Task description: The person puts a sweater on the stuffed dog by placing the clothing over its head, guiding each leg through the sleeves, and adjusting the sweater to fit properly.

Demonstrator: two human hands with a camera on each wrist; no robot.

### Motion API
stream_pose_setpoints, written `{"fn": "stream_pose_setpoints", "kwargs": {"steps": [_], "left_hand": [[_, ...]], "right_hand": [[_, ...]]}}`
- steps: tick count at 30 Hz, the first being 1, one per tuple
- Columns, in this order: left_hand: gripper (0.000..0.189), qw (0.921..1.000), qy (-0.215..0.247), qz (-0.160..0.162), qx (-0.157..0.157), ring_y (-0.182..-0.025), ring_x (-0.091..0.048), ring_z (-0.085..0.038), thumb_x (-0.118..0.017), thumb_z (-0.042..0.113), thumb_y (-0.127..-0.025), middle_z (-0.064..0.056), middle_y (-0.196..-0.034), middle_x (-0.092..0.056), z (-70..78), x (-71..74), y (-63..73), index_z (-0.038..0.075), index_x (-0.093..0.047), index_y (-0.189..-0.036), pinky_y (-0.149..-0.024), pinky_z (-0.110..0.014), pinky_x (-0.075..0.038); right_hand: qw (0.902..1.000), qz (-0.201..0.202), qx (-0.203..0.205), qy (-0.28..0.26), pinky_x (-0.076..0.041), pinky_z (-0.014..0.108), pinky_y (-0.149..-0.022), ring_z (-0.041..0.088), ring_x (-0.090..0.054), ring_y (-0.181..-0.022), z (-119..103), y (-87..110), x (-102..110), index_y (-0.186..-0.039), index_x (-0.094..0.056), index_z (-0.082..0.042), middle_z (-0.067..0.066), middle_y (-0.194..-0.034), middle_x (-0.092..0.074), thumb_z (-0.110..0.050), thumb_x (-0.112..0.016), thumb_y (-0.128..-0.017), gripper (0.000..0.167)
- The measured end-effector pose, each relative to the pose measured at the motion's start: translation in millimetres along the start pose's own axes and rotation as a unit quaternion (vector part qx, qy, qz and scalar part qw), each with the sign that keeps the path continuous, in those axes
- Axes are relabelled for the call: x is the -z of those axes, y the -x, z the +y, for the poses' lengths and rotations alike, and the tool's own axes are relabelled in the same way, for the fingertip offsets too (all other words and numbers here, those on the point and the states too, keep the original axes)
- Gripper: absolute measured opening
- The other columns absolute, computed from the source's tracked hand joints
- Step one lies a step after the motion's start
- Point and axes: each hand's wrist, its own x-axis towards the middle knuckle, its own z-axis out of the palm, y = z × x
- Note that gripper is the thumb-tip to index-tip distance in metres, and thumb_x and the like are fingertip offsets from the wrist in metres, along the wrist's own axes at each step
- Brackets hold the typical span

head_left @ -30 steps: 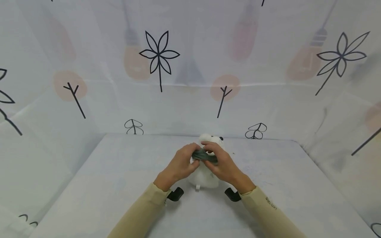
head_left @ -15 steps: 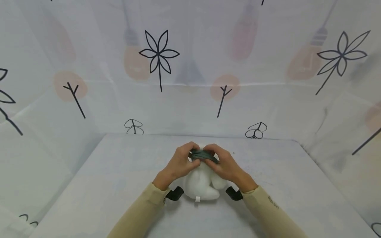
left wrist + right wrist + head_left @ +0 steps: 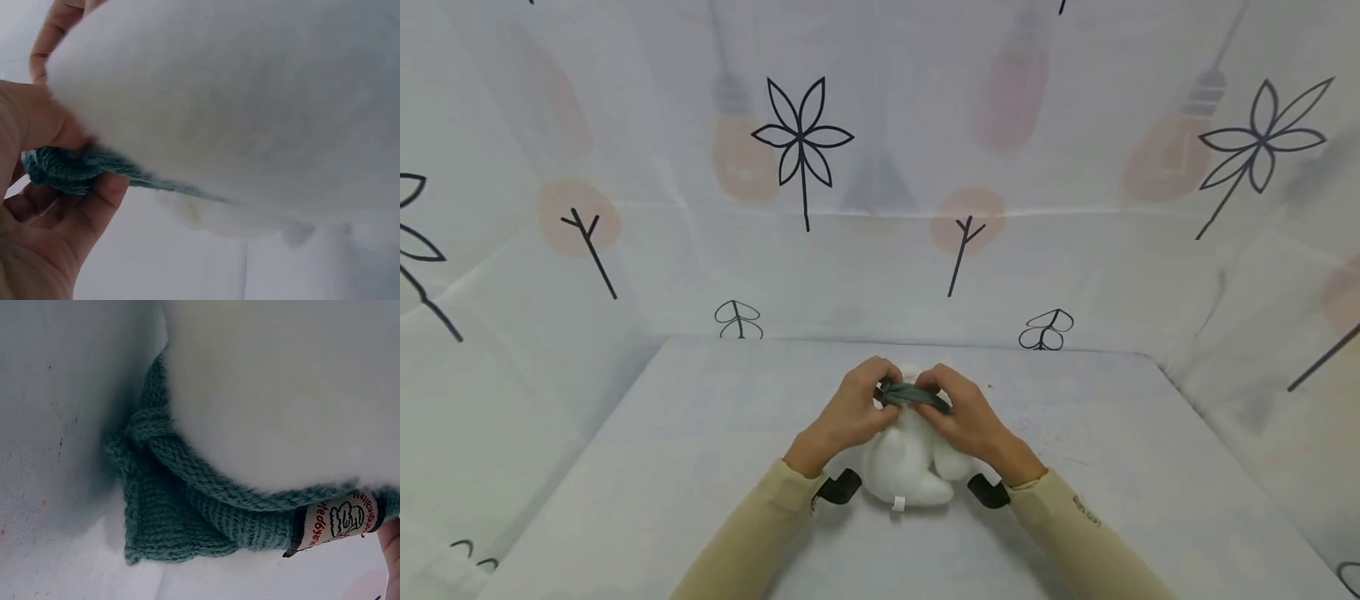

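Observation:
A white fluffy plush toy (image 3: 898, 471) sits on the table, a small white tag at its base. Around its upper part runs a green knitted scarf (image 3: 916, 394). My left hand (image 3: 859, 408) pinches the scarf on one side; the left wrist view shows its thumb and fingers on the bunched knit (image 3: 69, 167), close against white plush (image 3: 206, 94). On the other side my right hand (image 3: 962, 412) grips the scarf with curled fingers. A printed cloth label (image 3: 337, 522) and a hanging scarf end (image 3: 169, 519) appear in the right wrist view. Both hands hide the toy's head.
The white-covered table (image 3: 715, 425) extends around the toy, backed by a patterned cloth wall (image 3: 880, 275). Black wrist devices (image 3: 839, 487) sit under both wrists, close to the plush toy's sides.
The plush toy's head, with a dark spot showing above my hands a second ago, has tipped down behind them. Its body has swung nearer to me. Both hands keep holding the scarf, almost in place.

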Motion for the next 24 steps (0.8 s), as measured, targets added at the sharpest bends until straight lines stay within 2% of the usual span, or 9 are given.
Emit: {"fn": "stream_pose_setpoints", "kwargs": {"steps": [4, 7, 9, 13, 16, 21, 24], "left_hand": [[0.029, 0.9995, -0.021, 0.019, -0.016, -0.076, -0.049, -0.012, -0.065, -0.011, -0.073, -0.002, -0.089, -0.052, -2.1, -3.6, 0.6, 0.008, -0.055, -0.093, -0.063, -0.03, -0.05], [0.028, 0.999, -0.036, 0.023, -0.011, -0.077, -0.049, -0.012, -0.064, -0.012, -0.074, -0.003, -0.09, -0.051, -3.5, -4.3, 0.9, 0.008, -0.055, -0.092, -0.064, -0.03, -0.052], [0.029, 0.9993, -0.033, 0.019, 0.001, -0.081, -0.051, -0.013, -0.065, -0.012, -0.075, -0.004, -0.092, -0.051, -4.0, -3.2, 1.4, 0.008, -0.055, -0.093, -0.066, -0.029, -0.053], [0.03, 0.9988, 0.022, -0.014, 0.042, -0.089, -0.054, -0.015, -0.067, -0.006, -0.077, -0.004, -0.099, -0.051, -1.4, 3.8, 1.5, 0.007, -0.056, -0.101, -0.071, -0.025, -0.054], [0.031, 0.9943, 0.062, -0.043, 0.076, -0.092, -0.056, -0.016, -0.071, 0.004, -0.08, -0.005, -0.101, -0.05, 2.5, 8.4, 0.9, 0.005, -0.053, -0.105, -0.075, -0.024, -0.053], [0.034, 0.9875, 0.076, -0.057, 0.125, -0.089, -0.059, -0.014, -0.075, 0.022, -0.083, -0.004, -0.095, -0.05, 8.5, 12.3, 0.4, 0.007, -0.049, -0.098, -0.077, -0.024, -0.053], [0.031, 0.9867, 0.084, -0.063, 0.124, -0.089, -0.06, -0.014, -0.076, 0.015, -0.083, -0.003, -0.093, -0.052, 10.0, 12.0, 0.4, 0.007, -0.049, -0.097, -0.078, -0.024, -0.053]], "right_hand": [[0.9995, 0.0, 0.029, -0.006, -0.048, 0.031, -0.071, 0.011, -0.055, -0.084, 3, 0.8, 0, -0.097, -0.057, -0.011, -0.002, -0.092, -0.057, 0.002, -0.073, -0.079, 0.028], [0.9985, -0.006, 0.054, -0.003, -0.046, 0.031, -0.073, 0.012, -0.052, -0.084, 5, 1.2, -1, -0.094, -0.06, -0.012, -0.002, -0.093, -0.057, -0.004, -0.075, -0.079, 0.023], [0.9984, -0.006, 0.055, -0.006, -0.045, 0.03, -0.075, 0.012, -0.053, -0.085, 6, 1.8, -2, -0.092, -0.061, -0.013, -0.003, -0.092, -0.058, -0.011, -0.074, -0.082, 0.017], [0.9997, 0.019, 0.007, -0.013, -0.047, 0.028, -0.07, 0.01, -0.057, -0.08, 4, 1.4, -1, -0.095, -0.061, -0.012, -0.003, -0.088, -0.061, -0.015, -0.063, -0.093, 0.004], [0.9984, 0.034, -0.042, -0.015, -0.048, 0.026, -0.064, 0.007, -0.058, -0.074, 2, 0.6, 1, -0.1, -0.061, -0.01, -0.004, -0.083, -0.062, -0.01, -0.06, -0.094, 0.005], [0.9954, 0.007, -0.09, -0.032, -0.051, 0.029, -0.067, 0.008, -0.06, -0.076, -1, -0.6, 4, -0.106, -0.063, -0.011, -0.005, -0.086, -0.064, -0.008, -0.067, -0.09, 0.017], [0.9924, -0.02, -0.109, -0.054, -0.051, 0.035, -0.071, 0.01, -0.059, -0.081, -4, -1.7, 7, -0.106, -0.064, -0.012, -0.005, -0.093, -0.065, -0.01, -0.067, -0.089, 0.017]]}}
